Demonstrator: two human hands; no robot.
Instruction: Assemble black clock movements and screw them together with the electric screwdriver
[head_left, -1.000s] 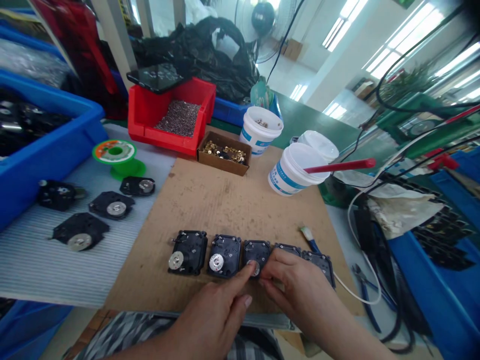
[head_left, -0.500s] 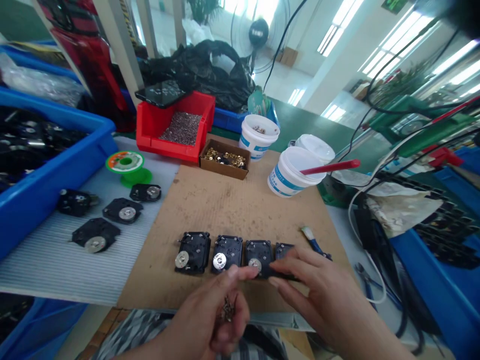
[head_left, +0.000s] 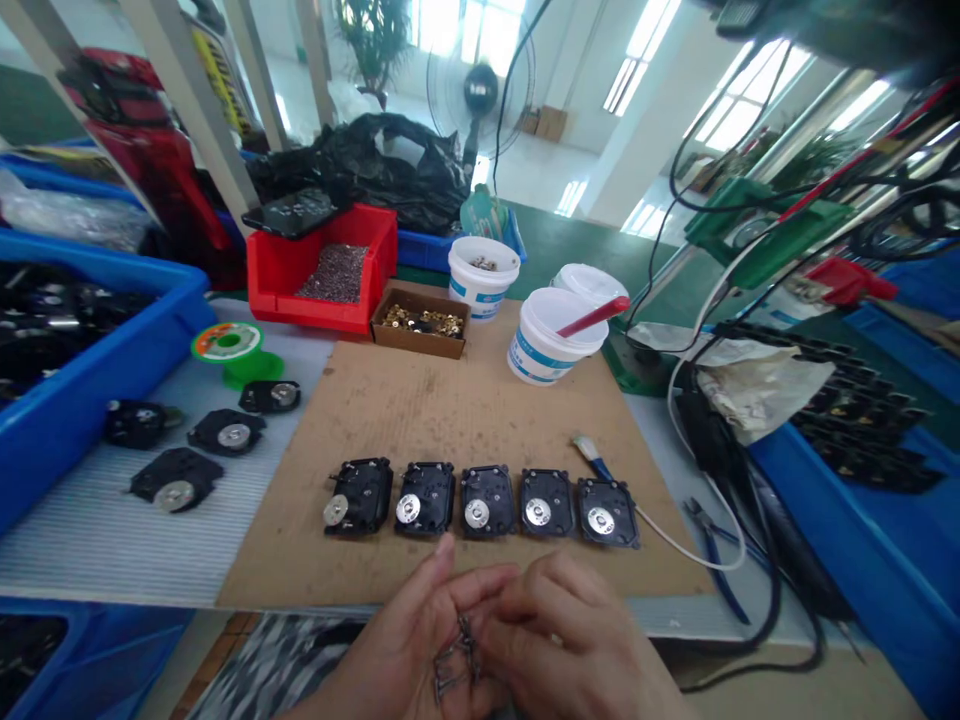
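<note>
My left hand [head_left: 420,640] is turned palm up and cupped, with several small metal screws [head_left: 456,660] lying in it. The fingers of my right hand [head_left: 570,640] are bent together over that palm, touching at the screws; their tips are hidden. Just beyond both hands, a row of black plastic housings [head_left: 487,490] lies on the cardboard sheet [head_left: 442,400], each with a round silver disc [head_left: 476,514] near its lower left part. The rightmost housing [head_left: 619,500] has a white cable beside it.
Behind stand a red bin [head_left: 281,290] of small metal parts, a cardboard box [head_left: 420,343] of brass parts and white tubs [head_left: 544,350]. More black units [head_left: 180,470] and a solder spool [head_left: 240,350] lie left. At right are a brush [head_left: 592,455], pliers [head_left: 716,560] and cables.
My right hand has drawn back from the right-hand housings to my left palm. My left fingers have uncurled, showing the screws. The view has shifted, so the bench appears further left.
</note>
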